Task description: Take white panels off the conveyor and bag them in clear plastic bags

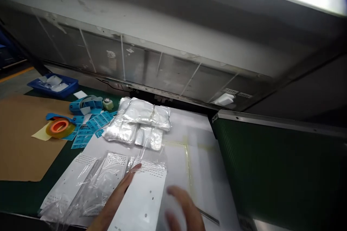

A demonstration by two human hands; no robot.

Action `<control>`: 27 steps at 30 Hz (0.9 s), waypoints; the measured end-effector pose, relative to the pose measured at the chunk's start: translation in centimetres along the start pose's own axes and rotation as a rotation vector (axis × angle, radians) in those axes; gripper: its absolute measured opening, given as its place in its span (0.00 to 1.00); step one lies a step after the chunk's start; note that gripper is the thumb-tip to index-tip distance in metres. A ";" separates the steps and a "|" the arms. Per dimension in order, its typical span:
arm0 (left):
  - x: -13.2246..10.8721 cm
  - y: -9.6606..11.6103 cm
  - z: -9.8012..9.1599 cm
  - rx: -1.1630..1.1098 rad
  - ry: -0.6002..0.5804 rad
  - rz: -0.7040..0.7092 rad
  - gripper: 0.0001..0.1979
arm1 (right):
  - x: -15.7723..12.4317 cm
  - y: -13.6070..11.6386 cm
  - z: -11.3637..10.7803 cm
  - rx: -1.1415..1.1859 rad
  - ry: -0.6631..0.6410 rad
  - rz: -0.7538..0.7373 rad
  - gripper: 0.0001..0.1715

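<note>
My left hand (119, 195) grips the left edge of a white perforated panel (142, 198), with its fingertips near the panel's far end. A clear plastic bag (154, 155) covers that far end, and the near end runs out of view. To the panel's right is my right hand (187, 207), blurred, its fingers curved and apart with nothing visible between them. Left of my left hand lie more white panels in clear bags, one bagged panel (114, 173) close by and another (69, 180) farther left. Bundles of clear plastic bags (141, 113) are stacked beyond the panels.
A tape roll (58, 128), blue label sheets (92, 126) and a small bottle (107, 104) sit at the left, near brown cardboard (27, 133). A blue tray (54, 88) stands behind. The green conveyor belt (282, 169) is at right; a metal housing (151, 65) overhangs the back.
</note>
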State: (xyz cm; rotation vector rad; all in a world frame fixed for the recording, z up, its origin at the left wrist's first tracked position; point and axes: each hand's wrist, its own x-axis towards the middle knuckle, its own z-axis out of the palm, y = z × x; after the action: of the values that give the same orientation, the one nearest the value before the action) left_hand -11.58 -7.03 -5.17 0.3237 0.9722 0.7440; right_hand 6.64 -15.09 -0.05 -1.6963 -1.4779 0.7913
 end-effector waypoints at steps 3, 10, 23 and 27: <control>-0.4 -0.8 -0.5 0.064 -0.007 -0.018 0.27 | 2.3 2.2 -1.4 0.211 0.039 0.401 0.22; -0.3 -1.1 0.6 0.011 0.022 -0.154 0.30 | 4.7 2.7 -0.7 0.579 -0.035 0.517 0.13; -2.4 -3.2 -1.9 0.175 0.076 -0.281 0.30 | -1.5 5.2 1.1 -0.113 -0.124 0.119 0.15; -3.1 -2.0 -0.8 0.154 0.105 -0.295 0.31 | -2.4 4.8 0.9 -0.055 -0.197 0.098 0.12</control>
State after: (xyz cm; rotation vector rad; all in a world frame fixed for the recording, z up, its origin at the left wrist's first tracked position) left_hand -12.44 -10.71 -4.77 0.2689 1.1510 0.4219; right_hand 8.09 -17.64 -4.58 -1.7850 -1.5700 1.0024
